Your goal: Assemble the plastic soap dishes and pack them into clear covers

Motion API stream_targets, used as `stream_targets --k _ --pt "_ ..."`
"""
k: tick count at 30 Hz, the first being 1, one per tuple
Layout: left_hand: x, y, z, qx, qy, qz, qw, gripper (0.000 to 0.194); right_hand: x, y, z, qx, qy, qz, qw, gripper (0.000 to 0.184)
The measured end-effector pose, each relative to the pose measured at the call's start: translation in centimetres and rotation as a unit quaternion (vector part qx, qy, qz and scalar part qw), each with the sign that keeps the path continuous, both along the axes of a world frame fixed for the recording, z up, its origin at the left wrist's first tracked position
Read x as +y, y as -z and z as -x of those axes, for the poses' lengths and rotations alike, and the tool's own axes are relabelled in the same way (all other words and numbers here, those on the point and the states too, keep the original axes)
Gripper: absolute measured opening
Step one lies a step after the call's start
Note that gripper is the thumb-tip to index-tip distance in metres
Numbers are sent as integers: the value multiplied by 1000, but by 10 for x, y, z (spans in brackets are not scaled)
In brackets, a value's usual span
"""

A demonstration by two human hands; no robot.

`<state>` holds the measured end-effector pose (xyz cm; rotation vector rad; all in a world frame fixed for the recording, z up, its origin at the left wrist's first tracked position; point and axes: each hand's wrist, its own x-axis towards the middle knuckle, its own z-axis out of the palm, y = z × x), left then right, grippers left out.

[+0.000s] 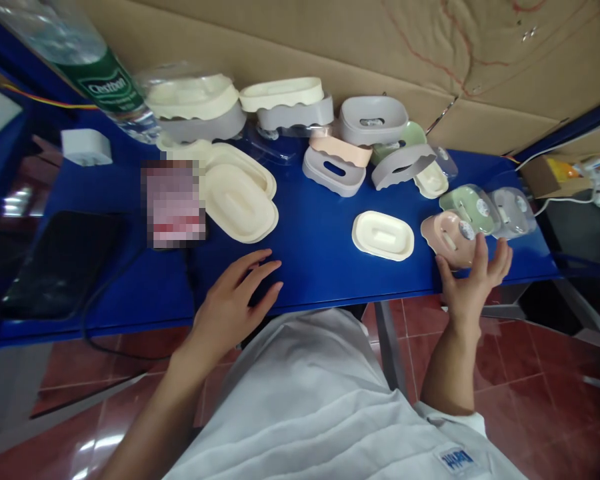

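My right hand [467,280] is at the near edge of a pink plastic box [447,237] with a round sticker on top, its thumb and index finger around the box's near side. Directly behind that box are a green one [470,207] and a grey one [513,210], each with a sticker. Over the table's front edge, my left hand [243,287] is held with fingers apart and nothing in it. Between the hands lies a cream oval piece [383,235] with a raised bar. Nearest my left hand are larger cream oval pieces [240,202], overlapping.
Along the cardboard wall [300,40] stand stacked grey, cream and peach wavy-edged parts [337,170]. A water bottle [105,80], a white adapter [86,147] and a black phone-like slab [60,263] with a cable are on the left of the blue table [315,267].
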<state>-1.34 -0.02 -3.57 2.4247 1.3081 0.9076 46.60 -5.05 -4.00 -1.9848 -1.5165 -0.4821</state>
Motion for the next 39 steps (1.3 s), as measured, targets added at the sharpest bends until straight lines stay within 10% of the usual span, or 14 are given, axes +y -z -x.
stream_targets --k 6,13,18,23,29,39 --pt "-1 2 -1 5 4 -20 1000 32 42 -23 78 -21 -197 50 979 52" --pt "-4 -5 0 60 39 -33 997 49 70 -43 161 -77 -464 180 864 43" --pt "-4 -4 0 109 56 -42 992 47 135 -76 121 -127 -317 57 938 49" --pt "-4 -4 -1 71 40 -44 996 33 184 -70 78 -114 -155 114 975 61" --pt "-4 -5 -1 68 33 -50 996 28 120 -55 102 -100 -239 96 961 29" --pt "-2 -3 -2 49 25 -39 998 33 46 -50 162 60 -394 185 898 36"
